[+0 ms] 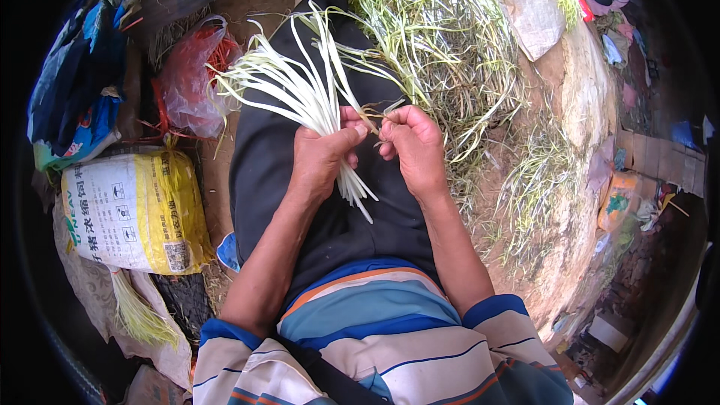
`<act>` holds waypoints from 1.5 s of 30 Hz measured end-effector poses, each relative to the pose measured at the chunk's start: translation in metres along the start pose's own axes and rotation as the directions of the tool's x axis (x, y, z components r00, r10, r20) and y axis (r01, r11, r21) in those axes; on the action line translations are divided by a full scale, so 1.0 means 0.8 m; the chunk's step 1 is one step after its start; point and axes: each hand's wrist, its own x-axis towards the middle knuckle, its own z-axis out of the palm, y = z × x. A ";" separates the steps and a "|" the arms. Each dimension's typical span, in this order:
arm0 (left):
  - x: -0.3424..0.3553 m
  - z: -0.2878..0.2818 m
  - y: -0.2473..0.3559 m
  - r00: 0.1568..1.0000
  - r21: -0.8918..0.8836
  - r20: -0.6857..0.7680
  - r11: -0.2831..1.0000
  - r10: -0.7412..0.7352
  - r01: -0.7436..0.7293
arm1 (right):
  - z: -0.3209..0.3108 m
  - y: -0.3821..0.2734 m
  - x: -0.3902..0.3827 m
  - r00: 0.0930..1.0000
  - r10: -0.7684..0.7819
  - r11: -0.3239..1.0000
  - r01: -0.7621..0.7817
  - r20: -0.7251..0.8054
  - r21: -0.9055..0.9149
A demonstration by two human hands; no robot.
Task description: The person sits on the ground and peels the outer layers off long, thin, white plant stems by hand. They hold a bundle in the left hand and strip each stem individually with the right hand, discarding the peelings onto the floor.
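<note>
A bunch of long, pale chives (296, 94) lies across my lap, fanned out at its upper left, its cut-looking ends pointing down between my forearms. My left hand (321, 156) is closed round its lower part. Close beside it, my right hand (413, 142) pinches the withered brown end of a strand (370, 118), with thumb and bent fingers pressed together. Thumb and fingertips of the left hand touch or nearly touch this same strand. Its exact grip there is partly hidden.
A large heap of loose chives (442, 37) spreads over the ground ahead and right. At left are a white-and-yellow woven sack (124, 210), a clear bag with red strings (193, 79), a blue bag (90, 67) and another chive bunch (142, 311). Scattered trimmings (544, 187) lie right.
</note>
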 end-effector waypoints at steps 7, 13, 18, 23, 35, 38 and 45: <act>0.005 0.002 -0.006 1.000 0.039 0.005 0.999 0.021 -0.021 | 0.019 -0.006 -0.002 0.992 -0.044 0.997 0.052 0.119 -0.064; 0.009 0.003 -0.013 0.999 0.026 -0.003 0.998 0.051 -0.051 | 0.019 -0.017 0.003 0.978 -0.200 0.860 0.203 0.056 -0.469; 0.010 0.001 -0.017 0.997 0.045 0.032 0.997 0.066 -0.067 | 0.016 -0.018 0.009 0.924 -0.371 0.701 0.347 0.097 -0.623; 0.012 -0.005 -0.013 0.996 0.083 0.077 0.996 0.035 -0.041 | 0.010 -0.019 0.005 0.996 -0.066 0.946 0.083 0.066 -0.312; 0.018 -0.006 -0.015 0.997 0.265 0.070 0.964 -0.027 0.008 | -0.078 -0.100 -0.020 0.906 -0.383 0.809 0.235 0.179 0.539; 0.020 -0.009 -0.012 0.994 0.240 0.091 0.970 -0.063 0.039 | -0.167 -0.147 -0.024 0.869 -0.463 0.640 0.462 -0.172 0.614; 0.019 -0.007 -0.001 0.987 0.126 0.133 0.989 -0.089 0.072 | -0.250 -0.124 -0.031 0.679 -0.229 0.972 0.127 -0.698 -0.196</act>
